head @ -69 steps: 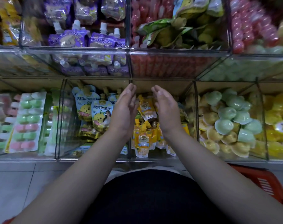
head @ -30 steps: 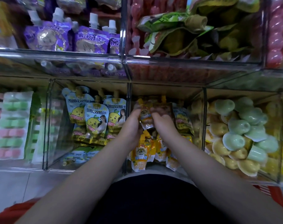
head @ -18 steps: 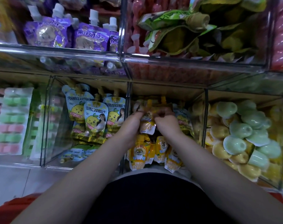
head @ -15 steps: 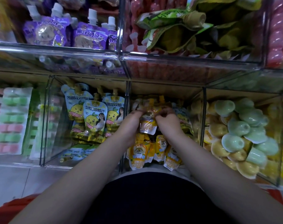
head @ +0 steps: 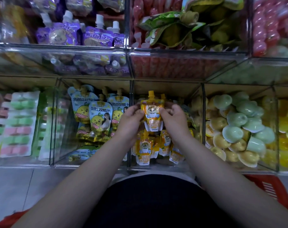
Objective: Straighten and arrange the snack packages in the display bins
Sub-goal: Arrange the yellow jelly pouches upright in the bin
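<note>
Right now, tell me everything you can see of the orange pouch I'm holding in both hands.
The pouch is a glossy orange-yellow foil-looking pack with an orange screw cap on top, a cartoon animal on the front and a white printed band at the bottom. It is upright, front toward the camera, held over similar pouches in the middle lower bin. The left hand pinches its left edge, the right hand its right edge.
</note>
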Tool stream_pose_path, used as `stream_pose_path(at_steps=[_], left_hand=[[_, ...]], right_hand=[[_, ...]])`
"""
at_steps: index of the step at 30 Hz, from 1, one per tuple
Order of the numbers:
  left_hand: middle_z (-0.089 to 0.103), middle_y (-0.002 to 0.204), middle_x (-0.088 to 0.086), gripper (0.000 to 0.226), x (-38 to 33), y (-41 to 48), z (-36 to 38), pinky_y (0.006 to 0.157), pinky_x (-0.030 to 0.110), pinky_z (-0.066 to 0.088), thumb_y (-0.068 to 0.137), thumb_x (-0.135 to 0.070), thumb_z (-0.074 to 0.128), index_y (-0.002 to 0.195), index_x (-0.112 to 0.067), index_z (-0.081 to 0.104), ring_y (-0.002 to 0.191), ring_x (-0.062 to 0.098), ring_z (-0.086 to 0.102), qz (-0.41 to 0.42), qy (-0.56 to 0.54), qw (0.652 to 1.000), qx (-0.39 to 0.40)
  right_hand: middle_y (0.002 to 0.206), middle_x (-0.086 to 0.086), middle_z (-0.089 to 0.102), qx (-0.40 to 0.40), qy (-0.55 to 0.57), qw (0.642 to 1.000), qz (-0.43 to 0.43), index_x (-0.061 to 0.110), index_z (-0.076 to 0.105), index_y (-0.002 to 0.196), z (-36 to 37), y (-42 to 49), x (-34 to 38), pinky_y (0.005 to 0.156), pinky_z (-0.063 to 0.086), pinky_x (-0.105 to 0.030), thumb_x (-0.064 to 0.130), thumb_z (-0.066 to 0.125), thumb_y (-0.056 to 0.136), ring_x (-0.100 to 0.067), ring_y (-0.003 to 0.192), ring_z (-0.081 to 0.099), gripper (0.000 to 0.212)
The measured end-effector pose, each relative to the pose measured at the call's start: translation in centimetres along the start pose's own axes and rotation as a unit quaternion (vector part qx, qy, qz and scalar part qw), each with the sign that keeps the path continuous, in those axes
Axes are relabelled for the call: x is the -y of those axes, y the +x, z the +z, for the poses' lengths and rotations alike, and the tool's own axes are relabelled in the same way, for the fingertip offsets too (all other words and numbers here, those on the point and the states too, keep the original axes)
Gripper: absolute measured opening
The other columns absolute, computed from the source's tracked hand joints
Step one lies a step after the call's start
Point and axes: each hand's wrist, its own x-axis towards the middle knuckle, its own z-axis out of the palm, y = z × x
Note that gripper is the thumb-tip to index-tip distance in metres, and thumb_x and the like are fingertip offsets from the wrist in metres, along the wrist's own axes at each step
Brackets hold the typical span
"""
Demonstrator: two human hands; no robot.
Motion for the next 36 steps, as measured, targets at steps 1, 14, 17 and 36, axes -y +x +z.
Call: stream_pose_path(at_steps=[1,14,17,36], left_hand=[[0.073,0.106,0.008,0.024,-0.2,-0.3,-0.3,0.063,0.027,0.056,0.1,-0.01,0.05,0.122,-0.013,0.061,0.087,0.016,0.072,0.006,0.005,1.0,0.007],[0.062,0.057,-0.012,0.012,-3.1,-4.9,-4.2,0.054,0.028,0.048,0.099,-0.014,0.055,0.104,-0.014,0.066,0.055,0.005,0.061,0.074,-0.02,0.997,0.016],[0.062,0.056,-0.011,0.012,-4.3,-5.6,-5.4,0.055,0.027,0.05,0.098,-0.014,0.056,0.106,-0.011,0.064,0.052,0.004,0.06,0.082,-0.033,0.996,0.023],[0.072,0.075,-0.004,0.01,-12.4,-8.6,-15.8,0.048,0.022,0.049,0.097,-0.017,0.058,0.09,-0.015,0.066,0.062,0.007,0.065,0.125,-0.021,0.99,0.063]], right_hand=[[0.099,-0.002,0.072,0.007,0.007,1.0,-0.008,0.015,0.062,0.11,0.1,-0.4,0.2,0.081,0.058,-0.031,0.022,0.059,0.097,-0.015,0.093,0.069,0.015],[0.093,-0.001,0.074,0.047,0.031,0.996,-0.074,0.022,0.067,0.091,2.9,-4.6,3.3,0.085,0.058,-0.041,0.023,0.06,0.097,-0.017,0.09,0.07,0.009],[0.093,-0.008,0.074,0.045,0.048,0.994,-0.087,0.018,0.067,0.087,4.1,-5.6,4.4,0.086,0.057,-0.046,0.024,0.06,0.097,-0.024,0.091,0.07,0.013],[0.082,-0.01,0.066,0.012,0.136,0.982,-0.129,0.002,0.062,0.09,14.6,-11.9,10.3,0.063,0.052,-0.034,0.026,0.061,0.097,-0.018,0.071,0.062,0.025]])
